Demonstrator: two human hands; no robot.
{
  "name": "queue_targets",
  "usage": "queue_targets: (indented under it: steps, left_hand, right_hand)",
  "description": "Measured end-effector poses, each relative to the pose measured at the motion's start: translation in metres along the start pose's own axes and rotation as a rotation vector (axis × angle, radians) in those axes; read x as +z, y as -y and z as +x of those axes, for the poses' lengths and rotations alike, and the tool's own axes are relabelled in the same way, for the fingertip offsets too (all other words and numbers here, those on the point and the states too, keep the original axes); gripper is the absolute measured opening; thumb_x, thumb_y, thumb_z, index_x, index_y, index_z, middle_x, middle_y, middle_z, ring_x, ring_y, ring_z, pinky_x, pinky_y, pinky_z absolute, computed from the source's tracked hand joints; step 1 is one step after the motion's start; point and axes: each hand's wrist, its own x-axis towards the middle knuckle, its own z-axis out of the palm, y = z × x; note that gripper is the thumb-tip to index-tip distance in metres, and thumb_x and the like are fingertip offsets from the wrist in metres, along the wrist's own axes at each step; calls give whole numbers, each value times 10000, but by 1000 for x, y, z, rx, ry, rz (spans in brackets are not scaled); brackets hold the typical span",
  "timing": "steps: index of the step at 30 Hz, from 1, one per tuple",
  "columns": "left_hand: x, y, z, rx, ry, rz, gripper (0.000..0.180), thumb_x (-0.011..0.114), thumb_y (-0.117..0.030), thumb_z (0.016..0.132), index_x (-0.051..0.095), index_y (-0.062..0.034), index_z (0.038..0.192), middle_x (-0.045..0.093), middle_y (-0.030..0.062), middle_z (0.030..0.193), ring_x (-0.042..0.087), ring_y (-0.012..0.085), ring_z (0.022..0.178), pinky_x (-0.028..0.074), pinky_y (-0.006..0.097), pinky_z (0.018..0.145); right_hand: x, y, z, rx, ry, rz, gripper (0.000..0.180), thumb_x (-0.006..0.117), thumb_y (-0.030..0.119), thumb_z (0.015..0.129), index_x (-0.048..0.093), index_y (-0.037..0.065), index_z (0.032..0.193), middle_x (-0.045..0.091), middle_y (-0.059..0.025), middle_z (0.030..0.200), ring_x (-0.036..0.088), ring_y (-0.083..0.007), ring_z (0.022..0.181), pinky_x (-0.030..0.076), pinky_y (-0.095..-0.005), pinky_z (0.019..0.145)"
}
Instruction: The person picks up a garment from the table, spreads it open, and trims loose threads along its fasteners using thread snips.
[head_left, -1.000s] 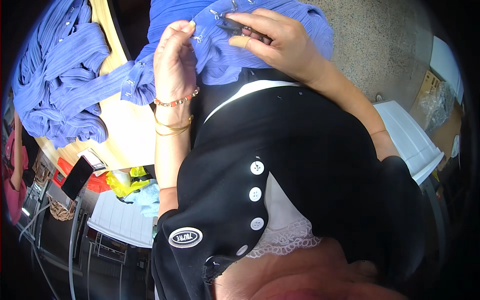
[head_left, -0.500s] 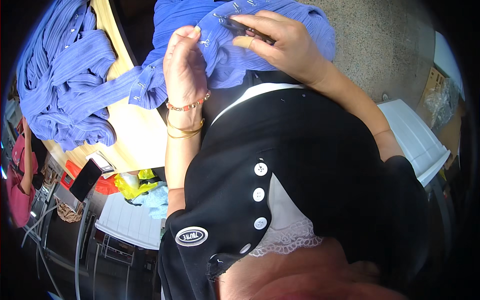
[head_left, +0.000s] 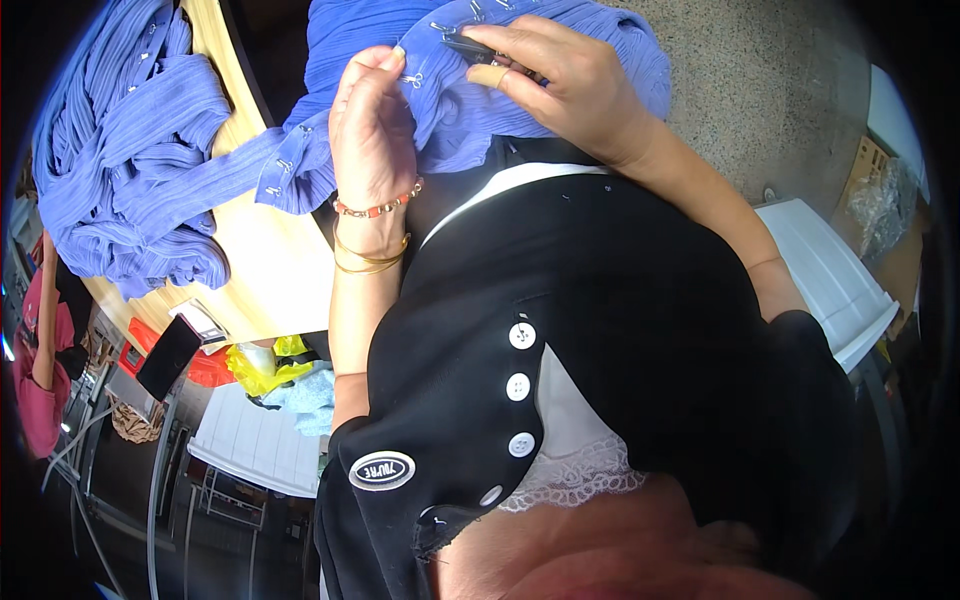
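Note:
A blue ribbed garment [head_left: 455, 115] lies across my lap, its flat band set with small metal hooks [head_left: 413, 80]. At the band's edge, my left hand [head_left: 370, 130] pinches the fabric between thumb and forefinger. My right hand [head_left: 570, 85] is closed around small black thread snips [head_left: 468, 48], their tips against the band near another hook. A tan strip wraps one finger of that hand. The fingers partly hide the snips' body.
More blue ribbed fabric [head_left: 130, 160] is heaped on the pale wooden table [head_left: 265, 265] at left. A phone [head_left: 168, 358], a yellow bag [head_left: 262, 372] and a white plastic surface [head_left: 258, 440] are below it. Another person's arm [head_left: 46, 320] shows far left. A white bin [head_left: 825, 280] stands right.
My left hand has shifted slightly up and right along the band. The snips stay at the band, with their tips a little lower. The other person's arm at far left has moved.

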Motion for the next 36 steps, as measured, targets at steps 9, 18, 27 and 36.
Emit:
queue_targets:
  steps: [9,18,27,36]
  left_hand:
    - [9,-6,-4,104,33,52,72,637,-73,922,630,-45,988,614,-37,828,526,21,722,382,159,643]
    - [-26,-38,11,238,248,681,209,581,-169,977,643,-23,1113,644,14,1024,563,74,972,394,232,921]
    - [-43,-46,3,191,452,415,316,617,-48,925,562,-26,1236,639,43,1096,572,93,991,430,244,919]
    - [-30,-41,-6,286,420,578,393,694,110,830,571,-21,1179,644,34,1022,603,83,923,496,214,821]
  right_hand:
    - [-1,-7,5,-71,-66,30,265,741,183,834,694,33,1047,625,-55,781,612,-167,666,486,-271,608]
    - [-11,6,14,257,167,421,331,714,93,878,655,-3,1189,519,-24,802,483,-91,695,399,-235,614]
    - [-16,10,24,166,243,429,374,718,80,871,634,-3,1225,534,-32,815,504,-114,718,420,-256,650]
    - [8,-8,34,530,409,917,304,709,24,875,636,-11,1168,637,12,930,572,-53,854,475,-216,767]
